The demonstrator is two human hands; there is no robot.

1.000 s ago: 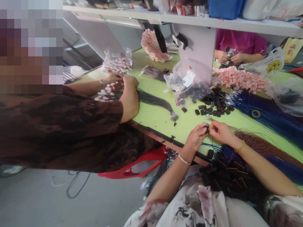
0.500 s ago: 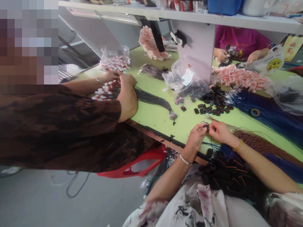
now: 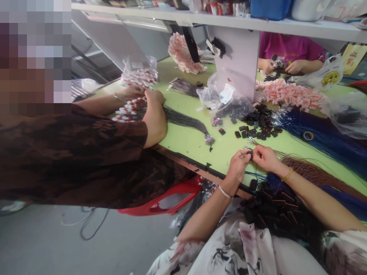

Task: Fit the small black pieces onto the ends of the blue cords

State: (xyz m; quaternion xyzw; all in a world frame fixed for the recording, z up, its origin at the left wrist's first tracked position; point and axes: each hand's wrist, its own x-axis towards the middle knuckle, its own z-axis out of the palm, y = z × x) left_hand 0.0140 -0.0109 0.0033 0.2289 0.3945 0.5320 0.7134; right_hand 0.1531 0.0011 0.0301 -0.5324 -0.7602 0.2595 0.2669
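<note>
Near the table's front edge, my left hand (image 3: 238, 164) pinches a small black connector (image 3: 250, 155). Close against it on the right, my right hand (image 3: 265, 157) has its fingers closed at the same piece; what lies between them is too small to make out. Thin wires with metal tips (image 3: 252, 141) lie just behind my hands. Loose black connectors (image 3: 260, 128) are heaped farther back. Brown wires (image 3: 312, 172) run to the right beside my right forearm, with blue wires (image 3: 329, 141) behind them. Black pieces with orange wires (image 3: 278, 206) fill my lap.
At the left, a co-worker's hands (image 3: 153, 97) are at white and red connectors (image 3: 130, 109). Another person in a purple shirt (image 3: 292, 47) works across the table. A white shelf (image 3: 172, 17) spans above. A tape roll (image 3: 308, 136) lies on the blue wires.
My hands stay almost in place at the black connector. Across the table, the person in purple has brought one hand nearer the other.
</note>
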